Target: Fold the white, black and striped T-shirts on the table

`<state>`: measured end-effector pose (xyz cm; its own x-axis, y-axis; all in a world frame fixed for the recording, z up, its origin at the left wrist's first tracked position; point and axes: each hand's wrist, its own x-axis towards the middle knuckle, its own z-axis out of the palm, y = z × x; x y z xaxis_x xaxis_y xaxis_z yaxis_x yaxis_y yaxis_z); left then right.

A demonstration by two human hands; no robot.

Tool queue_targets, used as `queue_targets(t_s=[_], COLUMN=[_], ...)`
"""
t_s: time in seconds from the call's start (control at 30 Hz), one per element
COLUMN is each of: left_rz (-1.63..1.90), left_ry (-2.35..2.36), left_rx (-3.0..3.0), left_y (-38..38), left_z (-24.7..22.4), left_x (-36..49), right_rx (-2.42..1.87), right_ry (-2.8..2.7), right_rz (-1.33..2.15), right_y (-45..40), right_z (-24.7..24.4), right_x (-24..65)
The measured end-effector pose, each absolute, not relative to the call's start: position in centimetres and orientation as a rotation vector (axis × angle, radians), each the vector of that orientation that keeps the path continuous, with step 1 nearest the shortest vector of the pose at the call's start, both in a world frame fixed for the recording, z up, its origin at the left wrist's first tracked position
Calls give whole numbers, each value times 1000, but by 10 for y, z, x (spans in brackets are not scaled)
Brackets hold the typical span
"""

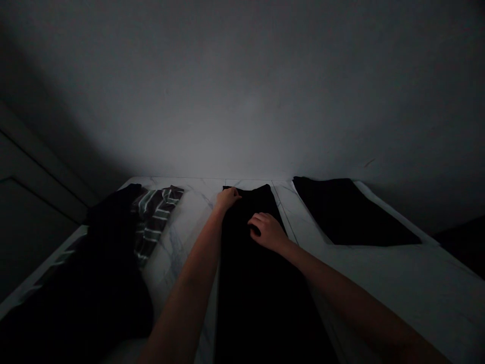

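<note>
Touching the far left corner of a long black garment [261, 293] with the left hand [228, 197], fingers curled in close; cannot tell whether pinching any cloth. Holding the right hand [268, 230] over the same garment, nearer and further right, half open with thumb and fingers loosely curved, grasping nothing. Seeing the garment laid lengthwise on a marbled surface [390, 278], between dark clothes [106, 288] with a striped cloth [153, 217] on the left and a folded black cloth [348, 215] on the right.
</note>
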<state>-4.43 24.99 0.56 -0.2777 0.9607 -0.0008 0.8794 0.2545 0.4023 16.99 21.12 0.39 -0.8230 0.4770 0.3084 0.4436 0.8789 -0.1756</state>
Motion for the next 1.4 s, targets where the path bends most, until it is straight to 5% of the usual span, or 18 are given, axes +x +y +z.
queue_targets(t_s=[0.17,0.47,0.77,1.2,1.4], left_rz=[440,392,311,190,226], left_ry=[2300,2365,2480,1595,1724], left_rx=[1754,2126,2189,2486,2547], left_y=[247,238,217,-105,-163], left_z=[9,-7,14,9,-12], left_x=[-41,-35,-10,54,71], right_rx=[-630,-644,-498,-290,-294], right_ry=[-2543,-2872,-2886,-2906,-2921], right_rz=[436,169,302,724,566], right_y=[226,230,165,55,28], right_z=[-3,-19,-13,6,-11], right_x=[174,179,217,383,413])
